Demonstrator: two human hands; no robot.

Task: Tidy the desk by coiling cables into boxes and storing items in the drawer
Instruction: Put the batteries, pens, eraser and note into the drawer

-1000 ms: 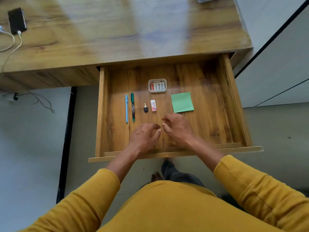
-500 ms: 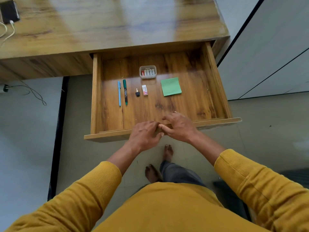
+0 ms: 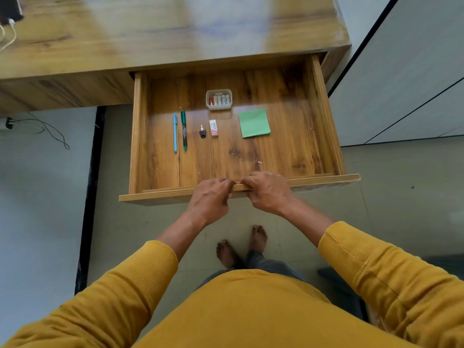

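Note:
The wooden drawer (image 3: 324,116) stands pulled far out from under the desk (image 3: 175,33). Inside lie a light blue pen (image 3: 175,133), a green marker (image 3: 184,130), a small black key (image 3: 202,132), a white eraser (image 3: 213,127), a green sticky-note pad (image 3: 254,122) and a clear box of batteries (image 3: 219,99). My left hand (image 3: 209,198) and my right hand (image 3: 267,192) sit side by side at the middle of the drawer's front panel (image 3: 155,195), fingers curled over its top edge.
A dark phone (image 3: 10,10) with a white cable (image 3: 8,37) lies at the desk's far left corner. A black cable (image 3: 47,129) trails on the floor at left. A grey cabinet (image 3: 406,84) stands right of the drawer. My bare feet (image 3: 241,247) are below the drawer front.
My hands drew back from over the drawer floor to its front panel and curled onto the top edge. The drawer's contents did not move.

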